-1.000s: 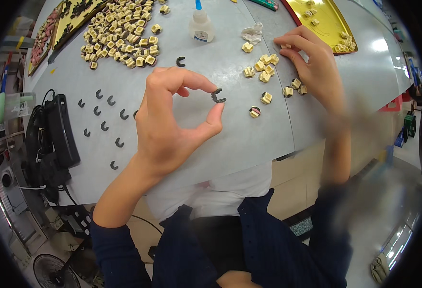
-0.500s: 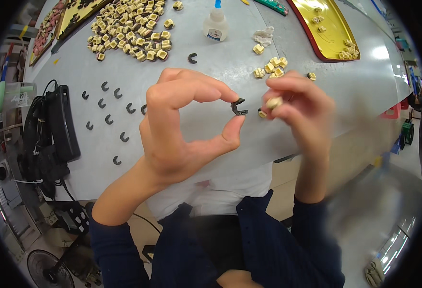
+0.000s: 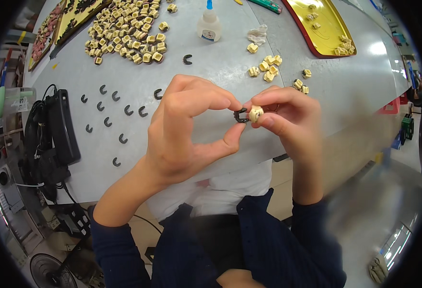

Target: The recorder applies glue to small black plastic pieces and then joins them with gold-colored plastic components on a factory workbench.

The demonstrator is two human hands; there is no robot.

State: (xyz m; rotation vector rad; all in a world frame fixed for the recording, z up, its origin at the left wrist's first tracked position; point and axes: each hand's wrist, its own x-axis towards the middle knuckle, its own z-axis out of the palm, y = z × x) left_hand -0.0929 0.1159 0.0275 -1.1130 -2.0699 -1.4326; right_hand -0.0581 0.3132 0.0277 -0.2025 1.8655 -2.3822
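Note:
Between the thumb and index fingertips of my left hand (image 3: 177, 127) is a small black C-shaped piece (image 3: 240, 115), its opening facing right. My right hand (image 3: 297, 117) pinches a small rounded cream piece (image 3: 256, 114) with dark marks on its face. Both pieces are above the table, side by side at the open side of the C; whether they touch I cannot tell. Left of my left hand, several like black C-shaped pieces (image 3: 128, 110) lie spread out on the table. Beyond my right hand lie several loose cream pieces (image 3: 270, 68).
A large heap of cream-and-dark pieces (image 3: 124, 36) covers the far left. Behind stand a clear squeeze bottle (image 3: 208, 26) with a blue tip and a yellow red-rimmed tray (image 3: 328, 31). Crumpled tissue (image 3: 257, 35) lies between them. A black power box (image 3: 63, 126) with cables sits at the left edge.
My right hand has moved left, bringing the cream piece up beside the black C-shaped piece. My left hand keeps its pinch and has shifted little.

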